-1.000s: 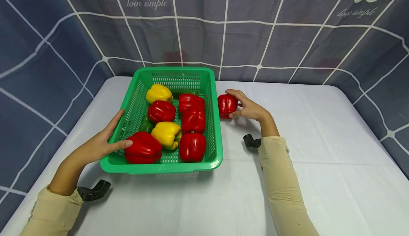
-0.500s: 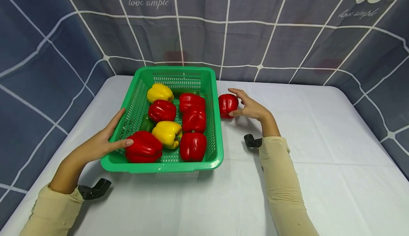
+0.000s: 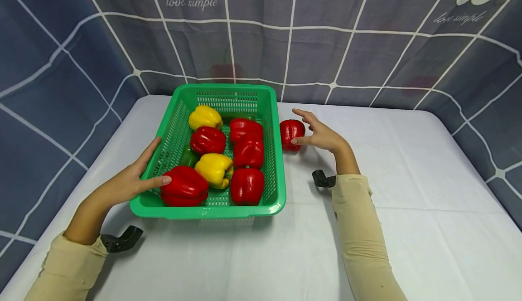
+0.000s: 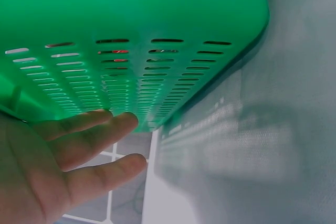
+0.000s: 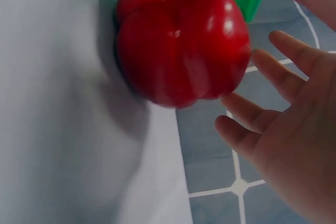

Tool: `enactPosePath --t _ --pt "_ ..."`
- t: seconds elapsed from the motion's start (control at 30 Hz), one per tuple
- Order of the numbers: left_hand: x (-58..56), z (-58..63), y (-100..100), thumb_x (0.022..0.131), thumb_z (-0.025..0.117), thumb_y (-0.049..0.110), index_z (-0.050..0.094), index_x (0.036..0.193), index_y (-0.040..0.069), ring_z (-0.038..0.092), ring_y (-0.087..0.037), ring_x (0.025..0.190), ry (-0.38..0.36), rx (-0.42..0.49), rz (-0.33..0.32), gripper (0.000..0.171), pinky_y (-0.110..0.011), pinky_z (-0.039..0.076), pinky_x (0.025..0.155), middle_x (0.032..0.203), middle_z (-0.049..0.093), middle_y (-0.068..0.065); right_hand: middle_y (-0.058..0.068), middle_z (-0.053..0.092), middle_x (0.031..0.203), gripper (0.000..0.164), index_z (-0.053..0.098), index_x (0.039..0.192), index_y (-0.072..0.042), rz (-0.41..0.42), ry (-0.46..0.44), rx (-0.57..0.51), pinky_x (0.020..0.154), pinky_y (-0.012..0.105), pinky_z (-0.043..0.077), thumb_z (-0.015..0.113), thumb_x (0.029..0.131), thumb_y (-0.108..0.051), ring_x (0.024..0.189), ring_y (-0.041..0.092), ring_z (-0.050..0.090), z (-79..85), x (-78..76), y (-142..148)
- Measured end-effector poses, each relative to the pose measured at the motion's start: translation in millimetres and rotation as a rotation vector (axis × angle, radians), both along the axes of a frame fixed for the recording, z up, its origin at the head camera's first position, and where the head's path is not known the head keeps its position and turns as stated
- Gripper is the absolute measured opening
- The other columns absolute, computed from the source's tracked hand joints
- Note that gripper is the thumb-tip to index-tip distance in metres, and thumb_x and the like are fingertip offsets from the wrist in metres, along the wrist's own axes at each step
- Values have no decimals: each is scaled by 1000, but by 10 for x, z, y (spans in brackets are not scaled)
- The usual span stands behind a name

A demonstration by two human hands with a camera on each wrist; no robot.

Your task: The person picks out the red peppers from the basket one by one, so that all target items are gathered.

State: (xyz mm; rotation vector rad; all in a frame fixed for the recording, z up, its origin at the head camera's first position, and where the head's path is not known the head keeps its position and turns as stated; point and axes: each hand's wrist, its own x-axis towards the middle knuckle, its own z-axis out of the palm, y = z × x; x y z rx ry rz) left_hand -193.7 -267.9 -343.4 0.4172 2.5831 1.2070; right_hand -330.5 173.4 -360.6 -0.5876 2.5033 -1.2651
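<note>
A green plastic basket (image 3: 212, 212) with slotted walls holds several red bell peppers (image 3: 185, 186), yellow bell peppers (image 3: 214, 170) and at least one green bell pepper (image 3: 189, 157). My left hand (image 3: 126, 184) rests at its left side, thumb laid across the rim by the near red pepper. Straight fingers (image 4: 97, 139) run along the outer wall in the left wrist view. Just right of the basket, a single red bell pepper (image 3: 290, 134) sits on the table. My right hand (image 3: 322, 137) is beside that pepper with fingers spread, thumb at its near side; whether they touch is unclear.
White cloth covers the table (image 3: 408, 192). A dark checked curtain (image 3: 310, 51) borders the table at the back and both sides. Each wrist carries a black camera mount, the left mount (image 3: 122, 240) and the right mount (image 3: 323, 179).
My right hand's fingers have spread and lifted away from the lone red pepper, which stays in place. The left hand keeps its place on the basket. The whole view has shifted slightly.
</note>
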Motion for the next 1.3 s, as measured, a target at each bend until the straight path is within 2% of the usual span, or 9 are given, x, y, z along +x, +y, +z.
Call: enactPosePath --t 0.53,0.77,0.97,1.3 --pt "-32 5 -7 85 60 24 -15 145 30 6 -48 134 1 -10 -2 95 -74 19 93 153 -9 -14 -1 20 148 80 22 144 -28 9 98 7 107 58 22 68 79 -30 136 25 19 241 135 -145" --pt "-15 8 1 85 59 24 -15 145 30 6 -49 134 -6 -3 2 95 -74 19 92 153 -9 -14 0 22 148 83 24 144 -23 74 181 5 108 55 23 70 77 -31 136 21 19 303 195 -262" --pt "-14 13 3 86 59 25 -15 145 30 7 -49 134 -8 -9 2 95 -74 19 93 153 -9 -15 3 24 146 84 24 144 -17 126 223 -24 105 53 30 72 75 -28 133 21 23 330 236 -363" --pt "-8 2 -9 86 60 26 -15 144 31 6 -49 134 -10 -5 -3 95 -74 18 94 153 -9 -14 5 24 146 82 28 143 -14 214 298 24 110 45 26 74 75 -25 136 19 22 358 338 -552"
